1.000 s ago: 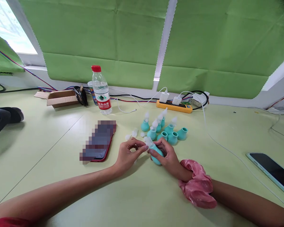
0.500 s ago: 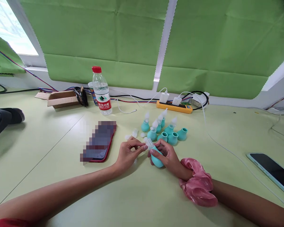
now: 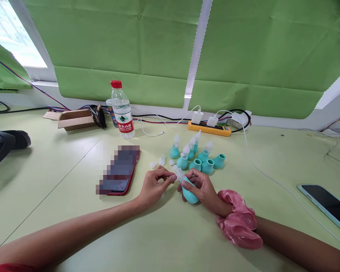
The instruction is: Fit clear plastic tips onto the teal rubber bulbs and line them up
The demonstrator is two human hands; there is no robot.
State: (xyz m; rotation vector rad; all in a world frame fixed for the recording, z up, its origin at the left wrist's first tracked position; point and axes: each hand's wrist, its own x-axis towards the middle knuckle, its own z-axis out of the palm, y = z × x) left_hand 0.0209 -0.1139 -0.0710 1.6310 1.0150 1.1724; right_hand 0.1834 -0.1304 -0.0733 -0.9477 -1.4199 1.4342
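My right hand point(image 3: 200, 186) is wrapped round a teal squeeze bulb point(image 3: 190, 195), which tilts up and to the left. A clear plastic nozzle point(image 3: 179, 172) sits at the bulb's mouth. Thumb and forefinger of my left hand point(image 3: 158, 184) pinch at the nozzle's left side; whether a smaller part lies between them is hidden. Behind the hands stand several more teal bulbs with clear tips, among them one bulb point(image 3: 182, 162). Three bulbs without tips, such as the open bulb point(image 3: 219, 161), are at the group's right. Loose clear pieces point(image 3: 162, 159) lie left of the group.
A phone in a red case point(image 3: 121, 170) lies left of my hands, another phone point(image 3: 325, 206) far right. Along the back are a water bottle point(image 3: 122, 113), a cardboard box point(image 3: 76, 120) and an orange power strip point(image 3: 209, 128). A white cable point(image 3: 269, 175) crosses the right side.
My hands and the bulb have shifted very slightly downward, and the whole view has moved a little. The same grips are kept.
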